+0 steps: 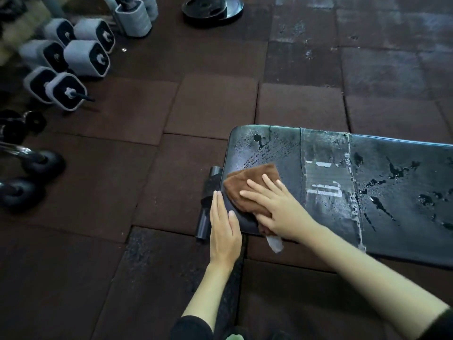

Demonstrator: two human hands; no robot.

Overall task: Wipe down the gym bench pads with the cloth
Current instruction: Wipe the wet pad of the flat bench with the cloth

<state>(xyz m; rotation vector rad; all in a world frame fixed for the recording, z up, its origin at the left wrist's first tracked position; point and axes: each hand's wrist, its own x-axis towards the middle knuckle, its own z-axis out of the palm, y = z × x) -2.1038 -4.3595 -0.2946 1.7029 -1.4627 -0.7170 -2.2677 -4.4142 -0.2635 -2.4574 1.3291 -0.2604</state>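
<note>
On the near left end of the black bench pad, the right hand lies flat with fingers spread, pressing a brown cloth whose lower part it hides. The left hand rests open, fingers together, against the pad's end, covering part of a black tube. The pad runs out of view rightwards; blurred dumbbells crowd the top left.
</note>
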